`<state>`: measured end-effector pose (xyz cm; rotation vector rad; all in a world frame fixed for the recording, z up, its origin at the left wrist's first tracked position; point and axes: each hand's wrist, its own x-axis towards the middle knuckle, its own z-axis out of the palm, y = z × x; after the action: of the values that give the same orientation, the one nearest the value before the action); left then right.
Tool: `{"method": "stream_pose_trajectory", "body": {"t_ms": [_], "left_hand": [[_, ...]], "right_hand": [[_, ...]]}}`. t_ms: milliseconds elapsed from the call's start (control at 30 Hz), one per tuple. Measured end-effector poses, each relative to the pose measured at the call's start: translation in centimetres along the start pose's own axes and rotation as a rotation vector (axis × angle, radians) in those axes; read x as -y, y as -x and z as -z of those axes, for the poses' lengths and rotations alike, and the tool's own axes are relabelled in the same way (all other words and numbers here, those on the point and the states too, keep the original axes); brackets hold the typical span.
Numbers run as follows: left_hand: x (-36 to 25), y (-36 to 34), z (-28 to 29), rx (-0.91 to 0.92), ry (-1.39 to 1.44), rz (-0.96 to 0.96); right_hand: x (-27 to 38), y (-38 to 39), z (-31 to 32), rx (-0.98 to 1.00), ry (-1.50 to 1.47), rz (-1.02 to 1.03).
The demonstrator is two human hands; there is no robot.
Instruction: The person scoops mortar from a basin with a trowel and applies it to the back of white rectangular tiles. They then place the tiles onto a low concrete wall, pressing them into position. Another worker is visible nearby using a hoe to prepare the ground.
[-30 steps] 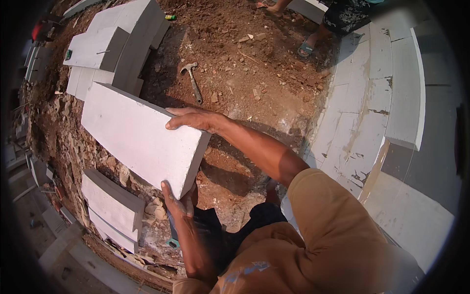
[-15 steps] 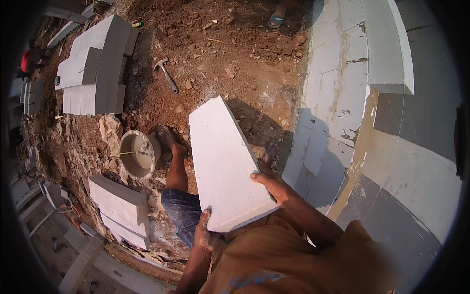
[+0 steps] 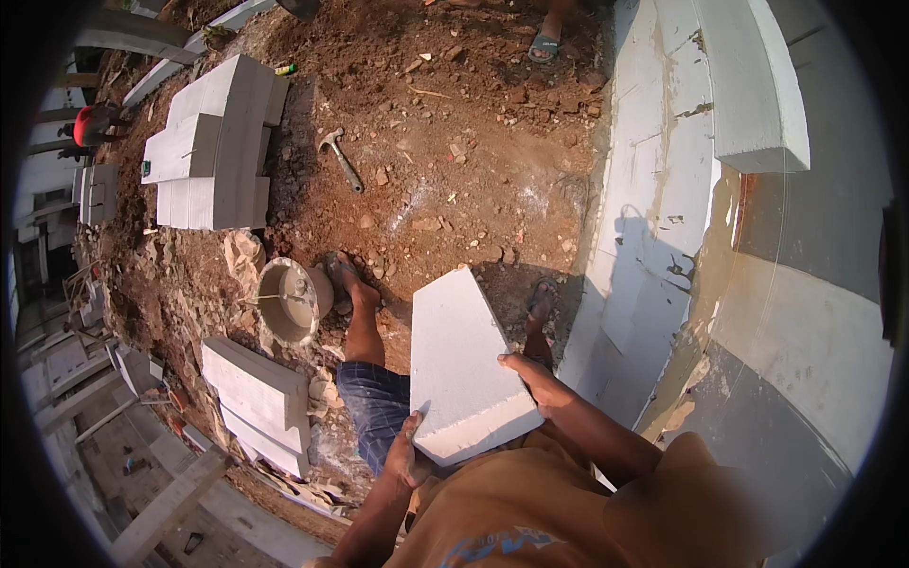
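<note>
By the shirt (image 3: 502,502), white flat-faced block (image 3: 462,355)

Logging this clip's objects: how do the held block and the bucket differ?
The white block is angular and flat-faced; the bucket is round and open-topped. The block is held between the left hand and right hand; the bucket sits on the ground, touched by neither. The block looks fairly clean; the bucket's rim is crusted. Both are near the person's left leg.

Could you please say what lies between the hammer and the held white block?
In the head view, brown soil with scattered stones lies between the hammer and the held white block.
</note>
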<state>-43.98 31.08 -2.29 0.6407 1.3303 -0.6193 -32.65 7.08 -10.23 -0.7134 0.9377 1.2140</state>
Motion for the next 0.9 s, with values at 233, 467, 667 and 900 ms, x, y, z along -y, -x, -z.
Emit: {"method": "stream_pose_trajectory", "body": {"t_ms": [233, 467, 667, 900], "left_hand": [[-5.5, -0.3, 0.9, -0.138, -0.211, -0.02], [-9.6, -6.9, 4.8, -0.174, -0.252, -0.267], [-10.6, -5.4, -0.2, -0.643, -0.91, -1.135], [-11.2, -5.3, 0.0, -0.547, -0.894, -1.161]], "right_hand": [[0.1, -4.7, -2.5, 0.093, -0.077, -0.097], [2.3, -10.1, -4.9, 0.145, 0.038, -0.063], [5.6, -9.8, -7.1, 0.318, -0.046, -0.037], [15.2, -14.6, -6.0, -0.093, 1.08, 0.242]]}}
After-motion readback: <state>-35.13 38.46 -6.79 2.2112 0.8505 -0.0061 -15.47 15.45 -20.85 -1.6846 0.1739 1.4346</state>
